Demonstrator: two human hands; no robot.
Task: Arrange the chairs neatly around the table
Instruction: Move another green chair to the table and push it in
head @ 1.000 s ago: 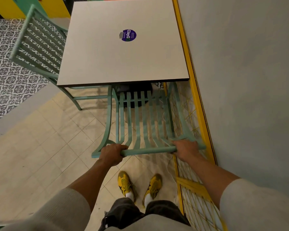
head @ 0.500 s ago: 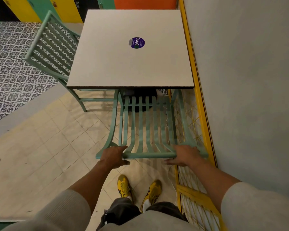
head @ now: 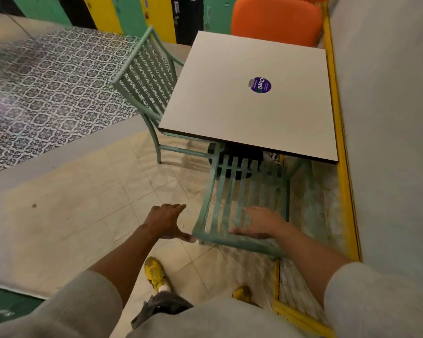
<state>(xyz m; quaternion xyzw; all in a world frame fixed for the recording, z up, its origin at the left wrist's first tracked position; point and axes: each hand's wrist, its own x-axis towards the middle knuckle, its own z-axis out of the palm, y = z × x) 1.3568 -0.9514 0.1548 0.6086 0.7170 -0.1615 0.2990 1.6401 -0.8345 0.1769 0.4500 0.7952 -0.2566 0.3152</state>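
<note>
1. My left hand (head: 167, 222) is spread flat with the fingers loose, holding nothing; its thumb tip just reaches the left end of the top rail of the near green chair (head: 239, 203).
2. My right hand (head: 261, 223) lies flat and unclenched over the slats of that chair's back, just above the top rail, with the fingers stretched out and not curled around anything.
3. The near green chair stands straight ahead of both hands, its back towards me and its seat tucked under the near edge of the table (head: 230, 111).
4. The table is beyond my hands, a pale square top with a round purple sticker (head: 260, 85) near its middle.
5. A second green chair (head: 144, 74) sits further off, ahead and to the left of my left hand, at the table's left side, its seat partly under the top.
6. An orange seat (head: 276, 19) shows past the table's far edge.
7. A grey wall (head: 388, 118) runs along to the right of my right hand, with a yellow strip (head: 340, 142) at its foot.
8. My yellow shoes (head: 154, 273) are below my hands on pale tiles.
</note>
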